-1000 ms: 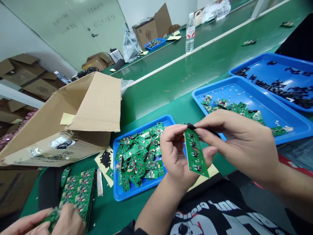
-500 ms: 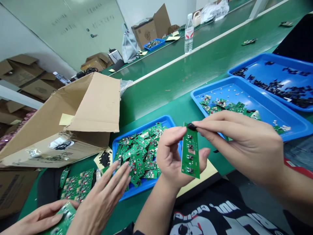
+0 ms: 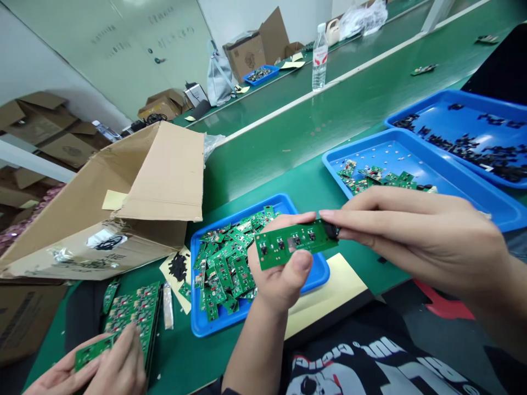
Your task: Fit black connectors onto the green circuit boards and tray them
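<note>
We sit at a long green work surface with a white strip running along its length, and a second green bench lies beyond it. Pale green wall panels with a door handle close off the far side. To our left, cardboard boxes are stacked against the wall, under even, soft indoor light.

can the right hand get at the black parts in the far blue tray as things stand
Probably not right away. The right hand is pinching the end of the green circuit board that the left hand holds, so its fingers are occupied. The black parts lie open in the far blue tray, with nothing covering them.
</note>
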`<state>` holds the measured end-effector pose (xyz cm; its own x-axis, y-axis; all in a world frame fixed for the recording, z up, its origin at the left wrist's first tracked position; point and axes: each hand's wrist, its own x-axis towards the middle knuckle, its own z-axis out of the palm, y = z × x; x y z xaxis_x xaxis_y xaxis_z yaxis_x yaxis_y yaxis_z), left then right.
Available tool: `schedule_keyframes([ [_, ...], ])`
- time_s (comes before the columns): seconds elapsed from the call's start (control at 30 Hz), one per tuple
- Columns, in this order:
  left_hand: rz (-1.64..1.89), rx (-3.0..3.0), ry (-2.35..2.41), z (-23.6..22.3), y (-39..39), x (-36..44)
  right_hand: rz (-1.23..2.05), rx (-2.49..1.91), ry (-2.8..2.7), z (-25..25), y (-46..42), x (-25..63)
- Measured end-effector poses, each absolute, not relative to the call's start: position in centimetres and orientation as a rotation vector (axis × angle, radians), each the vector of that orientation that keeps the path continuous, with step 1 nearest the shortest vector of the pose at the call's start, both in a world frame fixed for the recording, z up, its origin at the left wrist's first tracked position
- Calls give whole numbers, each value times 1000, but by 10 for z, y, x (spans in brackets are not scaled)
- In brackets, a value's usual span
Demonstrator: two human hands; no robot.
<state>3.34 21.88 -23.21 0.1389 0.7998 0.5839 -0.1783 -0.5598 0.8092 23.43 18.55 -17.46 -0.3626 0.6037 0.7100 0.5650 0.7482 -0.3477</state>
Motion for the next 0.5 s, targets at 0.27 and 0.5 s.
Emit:
schedule_keyframes([
  [0.27,1473,1239,545,-205,210,56,11,-894,-2010,-178,187,225],
  [0.5,1387,1199,709,-208,203,59,39,-906,-2025,-174,180,222],
])
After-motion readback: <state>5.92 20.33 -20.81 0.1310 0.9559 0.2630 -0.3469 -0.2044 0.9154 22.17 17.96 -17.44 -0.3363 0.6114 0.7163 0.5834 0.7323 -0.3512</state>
